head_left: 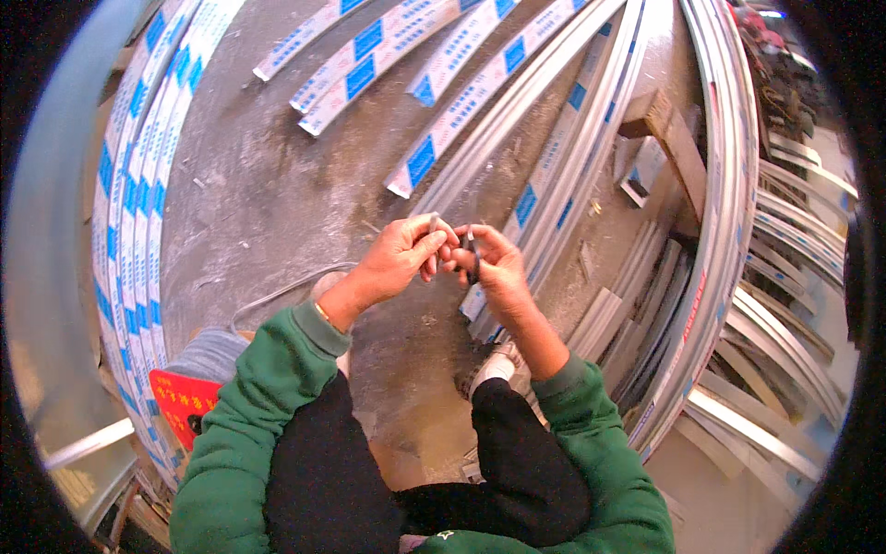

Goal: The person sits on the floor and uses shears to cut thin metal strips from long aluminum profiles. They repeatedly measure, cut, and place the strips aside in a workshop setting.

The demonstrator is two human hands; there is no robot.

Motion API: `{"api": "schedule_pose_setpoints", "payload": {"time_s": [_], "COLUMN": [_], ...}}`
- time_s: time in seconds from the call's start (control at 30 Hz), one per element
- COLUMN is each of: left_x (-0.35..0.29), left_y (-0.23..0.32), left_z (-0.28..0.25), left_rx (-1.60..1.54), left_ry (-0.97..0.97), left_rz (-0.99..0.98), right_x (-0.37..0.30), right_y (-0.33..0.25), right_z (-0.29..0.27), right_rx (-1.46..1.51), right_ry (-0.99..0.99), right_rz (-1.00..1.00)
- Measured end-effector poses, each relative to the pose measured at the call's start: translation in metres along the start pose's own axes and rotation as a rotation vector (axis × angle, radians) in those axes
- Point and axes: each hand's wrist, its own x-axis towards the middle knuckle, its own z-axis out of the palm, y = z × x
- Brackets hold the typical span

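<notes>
My left hand (401,258) is closed, thumb against fingers, on a thin grey strip (433,222) whose short end pokes up above the fingertips. Close beside it, my right hand (499,270) is wrapped round small black scissors (474,263), largely hidden by the fingers. The fingertips of both hands nearly meet. A roll of grey strip (205,355) stands by my left arm, and a loose grey length (286,284) curves from it toward my left wrist. Whether that length joins the held end is hidden.
Long profiles in blue-and-white film (457,115) lie on the grey floor (258,175) ahead. More wrapped profiles (138,203) run along the left, and a long bundle (734,185) along the right. A wooden block (666,138) and a red card (185,395) are nearby.
</notes>
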Motion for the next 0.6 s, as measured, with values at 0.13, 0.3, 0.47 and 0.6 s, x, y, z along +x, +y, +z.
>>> {"api": "schedule_pose_setpoints", "payload": {"time_s": [0.13, 0.3, 0.47, 0.6], "left_x": [0.003, -0.002, 0.000, -0.015], "left_y": [0.009, 0.008, 0.003, 0.003], "left_z": [0.012, 0.013, 0.017, 0.012], "left_rx": [-0.014, -0.005, 0.128, 0.362], "left_ry": [0.131, 0.135, 0.176, -0.009], "left_rz": [0.003, 0.024, 0.214, 0.130], "right_x": [-0.011, -0.012, -0.020, -0.022], "right_y": [0.003, 0.006, -0.002, -0.020], "right_z": [-0.001, 0.007, 0.006, -0.012], "right_rx": [0.038, -0.041, -0.008, -0.025], "right_ry": [0.022, 0.052, 0.115, 0.185], "right_rz": [-0.031, -0.068, -0.106, -0.233]}}
